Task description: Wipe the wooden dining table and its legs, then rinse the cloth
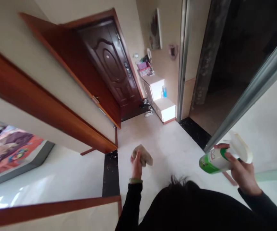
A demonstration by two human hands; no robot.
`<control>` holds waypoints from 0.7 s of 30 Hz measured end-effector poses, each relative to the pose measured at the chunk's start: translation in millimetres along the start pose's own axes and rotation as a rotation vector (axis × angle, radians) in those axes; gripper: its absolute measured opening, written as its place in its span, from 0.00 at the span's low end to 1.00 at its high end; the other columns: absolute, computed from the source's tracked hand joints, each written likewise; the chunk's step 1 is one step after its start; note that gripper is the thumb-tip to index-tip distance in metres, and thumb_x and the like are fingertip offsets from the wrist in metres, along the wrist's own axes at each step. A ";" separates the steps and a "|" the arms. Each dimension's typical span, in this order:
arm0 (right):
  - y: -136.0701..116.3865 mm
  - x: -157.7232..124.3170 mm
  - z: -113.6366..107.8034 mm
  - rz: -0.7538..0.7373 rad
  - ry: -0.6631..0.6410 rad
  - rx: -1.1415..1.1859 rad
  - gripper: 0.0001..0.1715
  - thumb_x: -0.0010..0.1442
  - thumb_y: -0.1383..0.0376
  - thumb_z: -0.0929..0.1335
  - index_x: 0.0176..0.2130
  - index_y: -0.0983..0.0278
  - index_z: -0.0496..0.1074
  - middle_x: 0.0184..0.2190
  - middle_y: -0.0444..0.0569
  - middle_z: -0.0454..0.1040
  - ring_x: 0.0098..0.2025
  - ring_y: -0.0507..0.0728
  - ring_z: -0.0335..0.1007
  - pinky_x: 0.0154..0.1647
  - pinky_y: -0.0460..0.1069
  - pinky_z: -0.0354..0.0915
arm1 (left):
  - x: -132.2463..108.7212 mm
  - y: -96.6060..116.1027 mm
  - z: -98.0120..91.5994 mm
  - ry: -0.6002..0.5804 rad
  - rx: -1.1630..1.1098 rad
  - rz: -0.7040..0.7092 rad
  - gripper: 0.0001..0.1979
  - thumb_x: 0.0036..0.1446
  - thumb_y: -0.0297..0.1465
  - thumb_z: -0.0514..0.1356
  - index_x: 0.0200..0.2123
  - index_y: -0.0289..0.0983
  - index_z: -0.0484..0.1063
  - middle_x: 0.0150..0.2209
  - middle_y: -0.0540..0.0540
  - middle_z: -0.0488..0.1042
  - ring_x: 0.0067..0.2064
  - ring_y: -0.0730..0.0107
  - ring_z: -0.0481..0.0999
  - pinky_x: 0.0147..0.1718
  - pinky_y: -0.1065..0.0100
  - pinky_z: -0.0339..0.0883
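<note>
My left hand [136, 164] is closed around a crumpled beige cloth [143, 155], held out over the pale floor of a hallway. My right hand [241, 171] grips a white and green spray bottle [216, 160] lying sideways, its white trigger head [241, 148] pointing up and right. Both arms wear black sleeves. The two hands are apart, cloth at centre, bottle at the right.
An open reddish wooden door [80, 73] stands at the left, a dark brown front door [112, 61] at the far end. A white stepped cabinet [161, 99] stands by the right wall. A sliding glass door frame [246, 96] runs along the right. A bedroom with a colourful bedspread [6, 150] lies left.
</note>
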State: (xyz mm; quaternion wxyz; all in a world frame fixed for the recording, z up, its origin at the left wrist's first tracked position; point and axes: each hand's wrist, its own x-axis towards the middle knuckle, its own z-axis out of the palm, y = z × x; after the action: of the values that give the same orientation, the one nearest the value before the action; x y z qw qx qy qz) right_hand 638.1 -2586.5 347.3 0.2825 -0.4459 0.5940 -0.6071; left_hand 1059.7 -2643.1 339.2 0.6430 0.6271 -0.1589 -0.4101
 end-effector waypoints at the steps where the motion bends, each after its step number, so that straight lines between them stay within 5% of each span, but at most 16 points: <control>1: 3.2 20.6 7.7 0.039 0.042 0.034 0.24 0.66 0.40 0.78 0.44 0.57 0.84 0.50 0.55 0.91 0.56 0.72 0.87 0.64 0.62 0.79 | 27.7 3.4 38.4 -0.062 0.038 0.014 0.23 0.46 0.43 0.89 0.35 0.38 0.84 0.29 0.51 0.82 0.30 0.69 0.80 0.30 0.71 0.70; 5: 38.5 104.8 36.2 0.117 0.210 0.114 0.20 0.60 0.47 0.82 0.41 0.58 0.85 0.47 0.55 0.90 0.51 0.69 0.83 0.61 0.61 0.75 | 113.9 -8.3 192.3 -0.360 0.119 0.136 0.22 0.48 0.40 0.88 0.39 0.39 0.86 0.35 0.49 0.87 0.35 0.70 0.82 0.36 0.71 0.77; 10: 97.9 234.8 68.3 0.194 0.323 0.145 0.19 0.54 0.47 0.83 0.39 0.56 0.87 0.40 0.52 0.88 0.43 0.67 0.81 0.47 0.60 0.74 | 184.4 -45.5 351.7 -0.480 0.133 0.165 0.24 0.49 0.46 0.87 0.39 0.38 0.83 0.35 0.50 0.85 0.38 0.69 0.82 0.42 0.70 0.77; 13: 116.2 324.7 82.8 0.159 0.353 0.073 0.18 0.52 0.46 0.83 0.35 0.54 0.87 0.38 0.51 0.89 0.46 0.71 0.83 0.51 0.63 0.78 | 226.0 -58.8 422.3 -0.483 0.139 0.184 0.25 0.50 0.48 0.84 0.39 0.40 0.81 0.35 0.52 0.82 0.37 0.70 0.79 0.42 0.70 0.75; 16: 123.8 405.7 97.1 0.132 0.344 -0.008 0.19 0.51 0.45 0.84 0.34 0.54 0.87 0.41 0.53 0.90 0.53 0.75 0.86 0.69 0.71 0.77 | 272.2 -61.6 476.0 -0.474 0.195 0.232 0.23 0.52 0.46 0.82 0.42 0.41 0.80 0.37 0.51 0.81 0.39 0.68 0.79 0.43 0.70 0.74; 21: 143.5 501.9 125.3 0.156 0.338 -0.025 0.23 0.51 0.40 0.86 0.35 0.51 0.86 0.40 0.54 0.90 0.55 0.80 0.88 0.77 0.80 0.72 | 354.0 -62.7 562.7 -0.486 0.322 0.325 0.16 0.55 0.37 0.76 0.46 0.41 0.84 0.44 0.46 0.85 0.46 0.62 0.83 0.50 0.66 0.77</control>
State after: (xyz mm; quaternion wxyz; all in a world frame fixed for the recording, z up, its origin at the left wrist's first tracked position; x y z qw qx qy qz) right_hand 499.0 -3102.6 298.0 0.2195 -0.2935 0.6731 -0.6423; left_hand 851.9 -3273.0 262.5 0.5359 0.5710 -0.4684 -0.4092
